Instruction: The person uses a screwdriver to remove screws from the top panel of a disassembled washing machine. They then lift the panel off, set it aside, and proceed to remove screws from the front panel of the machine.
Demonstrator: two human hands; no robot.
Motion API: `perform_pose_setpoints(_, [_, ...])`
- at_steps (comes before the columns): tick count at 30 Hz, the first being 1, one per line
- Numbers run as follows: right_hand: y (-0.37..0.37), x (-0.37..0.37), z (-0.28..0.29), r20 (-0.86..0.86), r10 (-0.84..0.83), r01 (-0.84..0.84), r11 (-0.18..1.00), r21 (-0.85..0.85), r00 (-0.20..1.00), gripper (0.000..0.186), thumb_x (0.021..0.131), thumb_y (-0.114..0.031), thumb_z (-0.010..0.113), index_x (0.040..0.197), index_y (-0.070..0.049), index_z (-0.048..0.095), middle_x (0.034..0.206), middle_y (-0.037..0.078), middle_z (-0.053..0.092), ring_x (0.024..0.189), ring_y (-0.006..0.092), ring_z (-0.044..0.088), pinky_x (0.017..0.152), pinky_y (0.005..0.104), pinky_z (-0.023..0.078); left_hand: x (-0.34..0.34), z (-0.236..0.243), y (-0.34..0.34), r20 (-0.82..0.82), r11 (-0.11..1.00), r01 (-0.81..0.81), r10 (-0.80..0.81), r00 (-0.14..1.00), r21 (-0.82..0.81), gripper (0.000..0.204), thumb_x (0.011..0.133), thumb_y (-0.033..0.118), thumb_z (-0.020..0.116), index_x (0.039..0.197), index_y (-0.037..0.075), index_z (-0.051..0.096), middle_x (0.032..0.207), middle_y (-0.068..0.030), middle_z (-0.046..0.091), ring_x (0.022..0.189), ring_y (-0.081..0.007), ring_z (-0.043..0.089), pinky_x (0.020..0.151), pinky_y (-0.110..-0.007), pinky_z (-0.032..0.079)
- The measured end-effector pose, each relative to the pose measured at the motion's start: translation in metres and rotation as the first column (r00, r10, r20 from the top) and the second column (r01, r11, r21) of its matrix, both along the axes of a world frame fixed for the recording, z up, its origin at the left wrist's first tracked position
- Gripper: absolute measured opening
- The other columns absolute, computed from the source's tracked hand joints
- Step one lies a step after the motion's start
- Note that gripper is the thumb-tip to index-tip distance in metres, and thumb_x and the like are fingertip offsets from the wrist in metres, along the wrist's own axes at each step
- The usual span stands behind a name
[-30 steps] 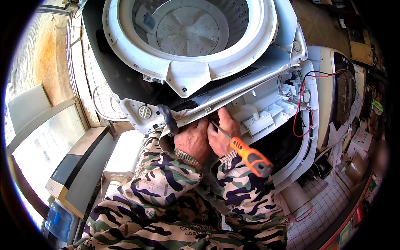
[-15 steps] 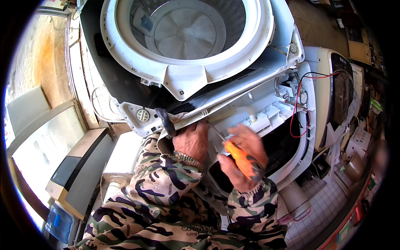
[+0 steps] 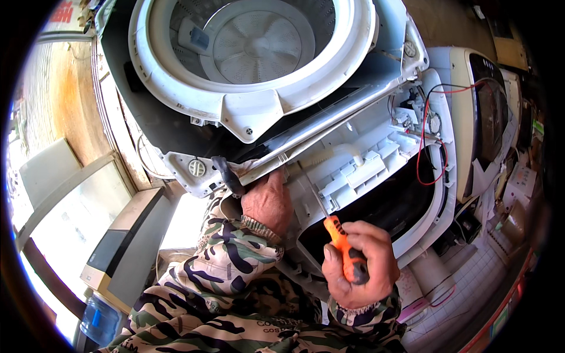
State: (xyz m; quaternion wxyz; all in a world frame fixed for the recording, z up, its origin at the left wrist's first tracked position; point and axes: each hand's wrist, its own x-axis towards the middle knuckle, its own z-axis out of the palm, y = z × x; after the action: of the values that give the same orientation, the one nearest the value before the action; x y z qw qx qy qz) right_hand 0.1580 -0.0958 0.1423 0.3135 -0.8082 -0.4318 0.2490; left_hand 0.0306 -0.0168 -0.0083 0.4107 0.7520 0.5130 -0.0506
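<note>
My right hand (image 3: 368, 259) is closed round the orange and black handle of a screwdriver (image 3: 340, 235). Its thin shaft points up and left, toward the underside of the washing machine's top panel (image 3: 329, 167). My left hand (image 3: 268, 203) reaches under the near edge of that panel, and its fingers are hidden there. Just left of it, a black hose or cable sleeve (image 3: 227, 175) bends over the panel's corner. Behind the panel stands the opened top-loading washing machine, with a white tub ring (image 3: 200, 94) around its metal drum.
Red and black wires (image 3: 422, 135) loop from the panel's right end. A beige appliance with a dark door (image 3: 465, 117) stands at the right. On the left are a grey and beige cabinet (image 3: 126, 241) and a blue water bottle (image 3: 100, 319).
My right hand has moved down and right with the screwdriver, and its fingers now wrap the handle. My left hand stays at the panel edge. The view has shifted slightly.
</note>
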Motion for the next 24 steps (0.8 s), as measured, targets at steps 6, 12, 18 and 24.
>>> perform_pose_setpoints(6, [0.000, -0.006, -0.012, -0.014, -0.069, 0.071, 0.985, 0.158, 0.998, 0.033, 0.078, -0.009, 0.082, 0.101, 0.001, 0.060, 0.098, 0.017, 0.069, 0.076, 0.0272, 0.070, 0.068, 0.0343, 0.060, -0.002, -0.001, 0.003, 0.000, 0.999, 0.037, -0.037, 0.999, -0.028, 0.066, 0.082, 0.002, 0.052, 0.148, 0.007, 0.047, 0.107, -0.0295, 0.066, 0.093, -0.0480, 0.065, 0.084, -0.053, 0.053])
perform_pose_setpoints(12, [-0.001, 0.002, -0.020, -0.143, -0.099, 0.122, 0.979, 0.161, 0.985, 0.035, 0.079, -0.006, 0.083, 0.104, -0.001, 0.058, 0.099, 0.017, 0.068, 0.081, 0.0281, 0.071, 0.068, 0.0349, 0.061, -0.006, -0.010, -0.001, 0.047, 0.990, 0.109, -0.114, 0.992, 0.094, 0.069, 0.082, 0.003, 0.053, 0.150, 0.003, 0.041, 0.107, -0.0290, 0.064, 0.094, -0.0457, 0.065, 0.084, -0.053, 0.053])
perform_pose_setpoints(18, [0.003, 0.007, -0.023, -0.150, -0.093, 0.114, 0.984, 0.138, 0.984, 0.032, 0.081, -0.007, 0.081, 0.103, -0.001, 0.058, 0.098, 0.017, 0.069, 0.080, 0.0280, 0.071, 0.068, 0.0345, 0.060, -0.002, -0.002, 0.002, 0.017, 0.995, 0.100, -0.100, 0.995, 0.025, 0.069, 0.082, 0.002, 0.054, 0.150, 0.003, 0.041, 0.103, -0.0248, 0.065, 0.090, -0.0449, 0.066, 0.081, -0.052, 0.054])
perform_pose_setpoints(24, [0.004, 0.012, -0.031, -0.075, -0.127, 0.138, 0.976, 0.170, 0.989, 0.036, 0.079, -0.012, 0.084, 0.104, -0.004, 0.059, 0.095, 0.013, 0.069, 0.072, 0.0283, 0.071, 0.060, 0.0344, 0.060, 0.000, 0.002, 0.002, 0.016, 0.998, 0.047, -0.047, 0.999, -0.044, 0.070, 0.082, -0.001, 0.048, 0.151, 0.008, 0.042, 0.115, -0.0321, 0.064, 0.101, -0.0494, 0.063, 0.089, -0.053, 0.052])
